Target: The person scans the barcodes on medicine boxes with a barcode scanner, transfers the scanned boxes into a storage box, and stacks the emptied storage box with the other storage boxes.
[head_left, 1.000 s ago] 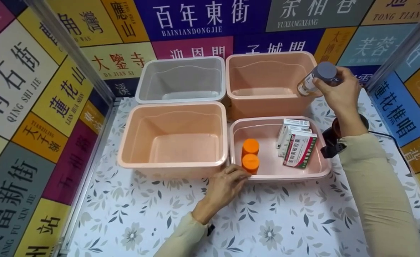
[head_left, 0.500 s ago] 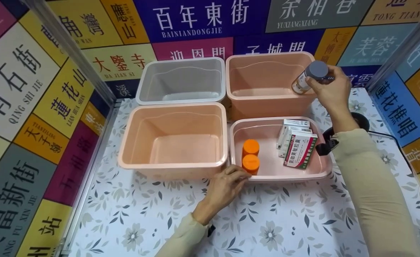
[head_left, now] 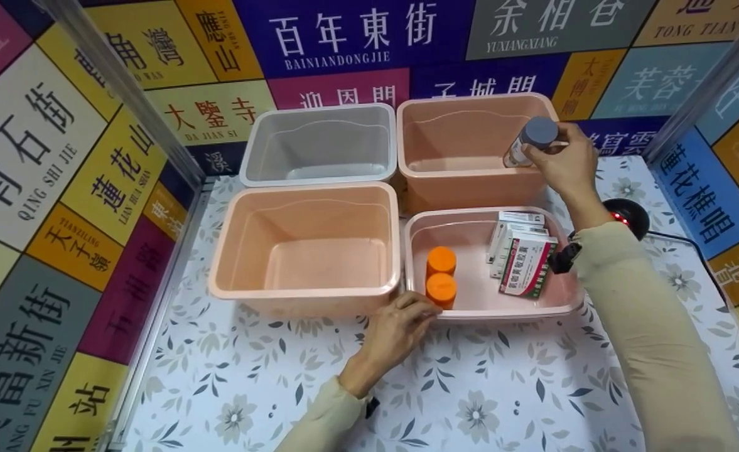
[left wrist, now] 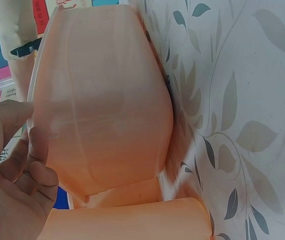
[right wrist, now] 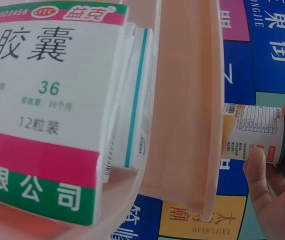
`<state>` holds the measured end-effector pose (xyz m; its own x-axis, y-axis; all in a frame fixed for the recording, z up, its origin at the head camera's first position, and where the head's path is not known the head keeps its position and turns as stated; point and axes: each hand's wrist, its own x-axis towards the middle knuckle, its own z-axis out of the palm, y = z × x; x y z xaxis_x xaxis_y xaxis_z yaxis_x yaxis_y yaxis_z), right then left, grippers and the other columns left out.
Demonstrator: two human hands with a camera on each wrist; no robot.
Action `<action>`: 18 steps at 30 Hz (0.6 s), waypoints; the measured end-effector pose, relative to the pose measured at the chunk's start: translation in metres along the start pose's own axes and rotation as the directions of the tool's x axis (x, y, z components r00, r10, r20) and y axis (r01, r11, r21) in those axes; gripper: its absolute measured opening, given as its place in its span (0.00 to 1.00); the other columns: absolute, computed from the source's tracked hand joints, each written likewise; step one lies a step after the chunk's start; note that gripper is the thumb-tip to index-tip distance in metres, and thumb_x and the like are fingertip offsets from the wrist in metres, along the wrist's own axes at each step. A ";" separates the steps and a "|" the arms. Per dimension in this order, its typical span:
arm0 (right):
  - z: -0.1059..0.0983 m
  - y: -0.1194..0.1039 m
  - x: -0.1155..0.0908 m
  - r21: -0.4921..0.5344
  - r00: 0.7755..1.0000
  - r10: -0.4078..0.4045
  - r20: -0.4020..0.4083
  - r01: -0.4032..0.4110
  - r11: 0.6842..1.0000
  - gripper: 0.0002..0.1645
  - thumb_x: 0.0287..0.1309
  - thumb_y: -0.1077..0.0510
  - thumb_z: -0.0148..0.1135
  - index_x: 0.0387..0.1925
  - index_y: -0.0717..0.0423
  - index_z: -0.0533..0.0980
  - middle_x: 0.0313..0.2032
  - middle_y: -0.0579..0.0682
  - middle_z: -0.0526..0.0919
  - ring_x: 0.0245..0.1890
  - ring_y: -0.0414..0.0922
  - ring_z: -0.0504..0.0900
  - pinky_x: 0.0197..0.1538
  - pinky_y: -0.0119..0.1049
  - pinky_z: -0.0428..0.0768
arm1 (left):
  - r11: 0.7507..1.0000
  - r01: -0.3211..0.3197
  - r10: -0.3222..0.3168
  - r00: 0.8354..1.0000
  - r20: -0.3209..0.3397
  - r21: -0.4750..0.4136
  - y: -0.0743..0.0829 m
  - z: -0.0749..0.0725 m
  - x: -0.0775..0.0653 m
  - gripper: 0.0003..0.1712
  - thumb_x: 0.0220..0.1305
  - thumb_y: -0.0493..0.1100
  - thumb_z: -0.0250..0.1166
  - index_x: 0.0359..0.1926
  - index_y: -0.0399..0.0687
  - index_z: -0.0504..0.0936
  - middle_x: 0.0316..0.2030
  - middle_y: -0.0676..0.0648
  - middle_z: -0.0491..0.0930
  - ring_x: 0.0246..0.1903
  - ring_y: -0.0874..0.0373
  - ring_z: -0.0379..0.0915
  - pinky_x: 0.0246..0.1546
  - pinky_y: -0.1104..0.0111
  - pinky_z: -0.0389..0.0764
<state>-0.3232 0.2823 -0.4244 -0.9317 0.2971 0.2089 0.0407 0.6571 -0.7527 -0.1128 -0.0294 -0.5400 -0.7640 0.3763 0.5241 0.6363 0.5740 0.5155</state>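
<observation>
My right hand [head_left: 569,166] grips a pill bottle [head_left: 518,154] with a dark grey cap, tilted. Its lower end reaches into the mouth of the rear right pink bin [head_left: 469,188]. In the right wrist view the printed label of the bottle [right wrist: 257,131] shows, its base hidden behind the bin's rim. My left hand [head_left: 394,333] pinches the rim of the shallow front right pink bin [head_left: 501,314]; the left wrist view shows thumb and fingers on either side of that edge. Inside that bin stand orange-capped bottles [head_left: 441,285] and several medicine boxes [head_left: 528,267].
A grey bin [head_left: 319,176] stands rear left, a deep pink bin [head_left: 306,292] front left. A black round device [head_left: 626,216] with a red light and cable sits right of the bins. Sign-printed panels surround the flower-patterned table [head_left: 469,383].
My right hand has carried the grey-capped bottle leftward and slightly down, from the rear right bin's right edge to over its opening. The left hand stays on the rim.
</observation>
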 end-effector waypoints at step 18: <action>0.018 0.000 0.002 -0.103 0.994 -0.036 0.100 0.046 0.994 0.41 0.55 0.43 0.70 0.65 0.58 0.70 0.59 0.63 0.80 0.56 0.59 0.80 0.62 0.54 0.73 | 0.997 -0.021 0.022 1.000 -0.015 0.070 0.000 0.000 0.001 0.07 0.64 0.44 0.69 0.43 0.57 0.88 0.42 0.57 0.85 0.41 0.64 0.83 0.42 0.76 0.80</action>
<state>-0.3318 0.2704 -0.4347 -0.9640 0.2027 0.1719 0.0350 0.7380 -0.6739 -0.1130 -0.0291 -0.5392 -0.7479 0.3784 0.5454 0.6434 0.6153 0.4554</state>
